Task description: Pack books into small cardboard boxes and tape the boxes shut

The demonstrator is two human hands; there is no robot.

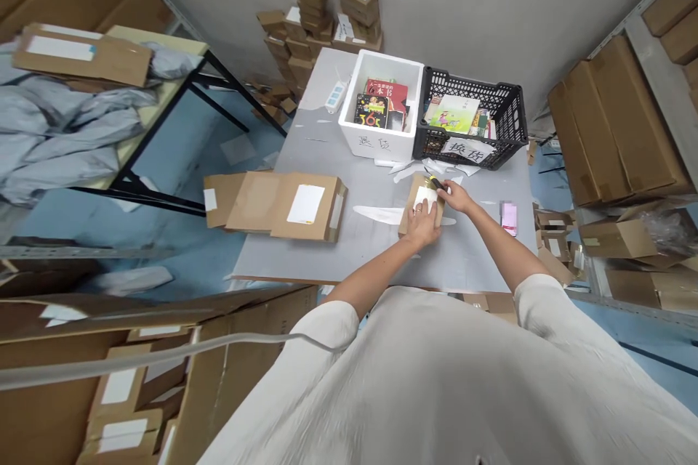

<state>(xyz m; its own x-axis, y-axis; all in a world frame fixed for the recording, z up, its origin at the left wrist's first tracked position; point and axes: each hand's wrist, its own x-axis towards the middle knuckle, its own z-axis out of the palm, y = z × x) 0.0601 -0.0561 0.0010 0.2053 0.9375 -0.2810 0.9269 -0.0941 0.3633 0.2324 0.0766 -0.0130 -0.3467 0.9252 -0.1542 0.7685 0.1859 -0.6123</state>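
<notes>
A small brown cardboard box [415,187] with a white label on top lies on the grey table [382,261] in front of me. My left hand [424,225] rests on it, fingers spread over the label. In my right hand [456,197] is a yellow-and-black utility knife [434,181], its tip over the box's far part. Whether the blade touches the cardboard is too small to tell. White paper scraps [382,215] lie around the box.
Behind the box stand a white foam bin [376,143] and a black crate [504,149], both containing books. Cardboard boxes [281,207] lie to the left, a phone [509,219] to the right. A power strip [335,96] sits at the back. A grey cable [163,361] crosses lower left.
</notes>
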